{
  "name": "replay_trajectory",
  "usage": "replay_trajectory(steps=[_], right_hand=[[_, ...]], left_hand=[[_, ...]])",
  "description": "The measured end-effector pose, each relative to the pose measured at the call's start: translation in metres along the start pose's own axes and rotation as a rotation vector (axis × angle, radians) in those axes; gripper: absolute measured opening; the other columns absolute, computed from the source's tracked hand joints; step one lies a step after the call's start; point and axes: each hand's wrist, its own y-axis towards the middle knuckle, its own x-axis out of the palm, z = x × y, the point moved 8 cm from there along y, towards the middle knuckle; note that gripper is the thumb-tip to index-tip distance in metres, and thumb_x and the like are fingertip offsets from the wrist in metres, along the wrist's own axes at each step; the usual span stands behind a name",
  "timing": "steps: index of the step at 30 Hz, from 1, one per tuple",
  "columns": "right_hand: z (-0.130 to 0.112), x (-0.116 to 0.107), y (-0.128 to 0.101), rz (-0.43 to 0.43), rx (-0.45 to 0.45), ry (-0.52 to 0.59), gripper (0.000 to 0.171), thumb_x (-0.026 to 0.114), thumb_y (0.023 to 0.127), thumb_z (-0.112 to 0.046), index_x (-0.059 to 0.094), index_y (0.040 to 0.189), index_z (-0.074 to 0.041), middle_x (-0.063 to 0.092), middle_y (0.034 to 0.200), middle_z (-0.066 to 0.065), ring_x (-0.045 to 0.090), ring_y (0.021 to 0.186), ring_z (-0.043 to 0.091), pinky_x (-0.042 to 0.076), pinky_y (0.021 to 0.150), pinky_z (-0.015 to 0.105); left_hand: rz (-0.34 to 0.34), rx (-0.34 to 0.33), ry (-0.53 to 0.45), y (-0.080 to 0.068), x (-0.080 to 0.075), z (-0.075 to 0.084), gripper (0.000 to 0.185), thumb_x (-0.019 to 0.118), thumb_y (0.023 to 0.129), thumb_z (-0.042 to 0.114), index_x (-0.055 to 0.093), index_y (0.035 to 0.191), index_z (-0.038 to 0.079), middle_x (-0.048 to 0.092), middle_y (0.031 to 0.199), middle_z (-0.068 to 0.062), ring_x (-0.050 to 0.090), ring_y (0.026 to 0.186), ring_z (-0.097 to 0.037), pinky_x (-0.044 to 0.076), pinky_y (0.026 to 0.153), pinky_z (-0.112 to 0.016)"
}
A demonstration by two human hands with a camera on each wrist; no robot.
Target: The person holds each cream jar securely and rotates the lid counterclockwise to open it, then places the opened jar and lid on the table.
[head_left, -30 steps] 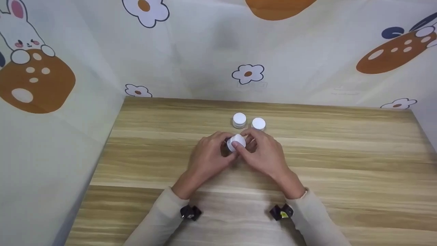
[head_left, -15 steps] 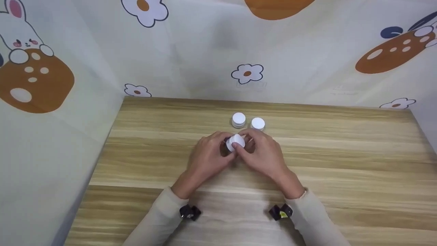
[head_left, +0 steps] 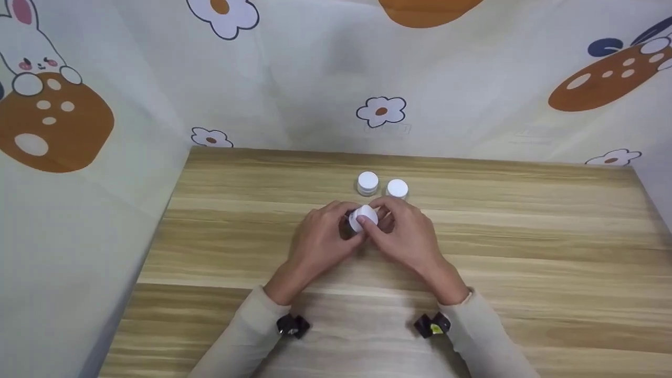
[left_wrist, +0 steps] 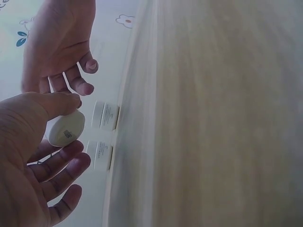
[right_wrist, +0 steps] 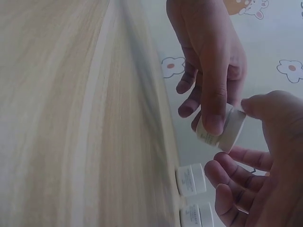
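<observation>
A small white cosmetic jar [head_left: 363, 219] is held tilted between both hands, its lid toward the right. My left hand [head_left: 321, 231] grips the jar's body; its thumb lies across the printed side in the right wrist view, and the jar's base [left_wrist: 66, 130] with a small dark printed mark shows in the left wrist view. With thumb and fingers my right hand [head_left: 408, 235] pinches the jar's lid [right_wrist: 232, 130]. Just beyond the hands stand two similar white jars, a left one [head_left: 368, 183] and a right one [head_left: 397, 188], both upright with lids on.
Under the hands lies a wood-grain table [head_left: 236, 226]. A cloth wall [head_left: 315, 79] printed with flowers and rabbits rises behind its far edge and along its sides. Dark wrist cameras sit on both sleeves, the left camera [head_left: 293, 326] and the right camera [head_left: 433, 326].
</observation>
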Motion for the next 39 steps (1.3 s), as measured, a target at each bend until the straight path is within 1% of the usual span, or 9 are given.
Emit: replay_trajectory(steps=[4,9,12,16,21,24,27,34,39], right_hand=[[-0.0018,0.0012,-0.0002,-0.018,-0.022,0.001,0.028,0.080,0.093,-0.036,0.076,0.113,-0.018,0.071,0.091,-0.002,0.064,0.079,0.011,0.053,0.072,0.035],[-0.0057,0.0004,0.0004,-0.031,-0.047,-0.008,0.031,0.080,0.092,-0.031,0.075,0.118,-0.015,0.073,0.099,0.000,0.065,0.084,0.014,0.055,0.075,0.036],[-0.0066,-0.0006,0.0009,-0.026,-0.052,-0.016,0.036,0.080,0.092,-0.032,0.074,0.122,-0.014,0.073,0.102,0.002,0.066,0.086,0.016,0.056,0.076,0.038],[-0.0048,-0.0011,0.0006,-0.015,-0.030,-0.020,0.042,0.079,0.093,-0.040,0.072,0.126,-0.015,0.073,0.100,0.002,0.068,0.085,0.016,0.057,0.076,0.041],[-0.0009,-0.0014,-0.0004,0.001,0.009,-0.013,0.035,0.077,0.094,-0.044,0.074,0.118,-0.018,0.072,0.092,-0.001,0.068,0.079,0.012,0.056,0.072,0.039],[-0.0003,-0.0014,0.0000,0.005,0.013,0.000,0.030,0.077,0.094,-0.043,0.075,0.111,-0.019,0.071,0.087,-0.003,0.066,0.076,0.011,0.055,0.070,0.037],[-0.0003,-0.0008,-0.0002,0.002,0.012,0.007,0.026,0.078,0.094,-0.041,0.076,0.108,-0.019,0.070,0.084,-0.003,0.064,0.074,0.009,0.053,0.068,0.035],[-0.0027,-0.0007,0.0007,0.002,-0.017,-0.004,0.026,0.078,0.094,-0.037,0.077,0.112,-0.018,0.069,0.086,-0.002,0.062,0.075,0.010,0.051,0.068,0.034],[-0.0030,-0.0024,0.0007,0.012,-0.005,-0.013,0.031,0.077,0.094,-0.042,0.076,0.113,-0.018,0.071,0.087,-0.002,0.065,0.077,0.012,0.054,0.070,0.037]], left_hand=[[-0.014,-0.008,0.003,-0.0003,0.0008,0.0002,0.047,0.084,0.087,0.041,0.074,0.128,0.019,0.079,0.118,0.000,0.075,0.108,-0.022,0.058,0.095,-0.042],[-0.010,-0.005,-0.004,0.0004,-0.0011,0.0015,0.048,0.085,0.086,0.039,0.074,0.128,0.019,0.079,0.119,-0.001,0.075,0.109,-0.022,0.058,0.098,-0.043],[-0.010,-0.004,-0.010,0.0013,-0.0015,0.0018,0.048,0.085,0.086,0.039,0.073,0.128,0.019,0.079,0.119,0.000,0.075,0.110,-0.022,0.057,0.098,-0.043],[-0.012,-0.008,-0.018,0.0008,-0.0014,0.0014,0.048,0.084,0.088,0.041,0.073,0.129,0.018,0.078,0.120,0.000,0.074,0.111,-0.021,0.058,0.098,-0.043],[-0.005,-0.002,-0.024,-0.0006,-0.0009,0.0013,0.047,0.084,0.088,0.042,0.074,0.127,0.018,0.079,0.119,0.000,0.075,0.109,-0.020,0.058,0.096,-0.043],[0.003,0.004,-0.023,-0.0004,-0.0009,0.0014,0.046,0.084,0.088,0.041,0.074,0.126,0.019,0.079,0.118,0.001,0.075,0.109,-0.020,0.058,0.095,-0.043],[0.001,0.005,-0.020,-0.0006,-0.0005,0.0014,0.046,0.084,0.087,0.041,0.074,0.126,0.019,0.079,0.119,0.001,0.075,0.110,-0.020,0.058,0.096,-0.043],[-0.005,0.005,-0.020,0.0005,-0.0008,0.0011,0.046,0.085,0.087,0.039,0.074,0.127,0.019,0.079,0.120,-0.001,0.075,0.111,-0.021,0.058,0.098,-0.045],[-0.010,0.000,-0.029,0.0009,-0.0009,0.0001,0.046,0.084,0.088,0.040,0.074,0.127,0.018,0.079,0.120,-0.001,0.075,0.111,-0.021,0.058,0.098,-0.044]])
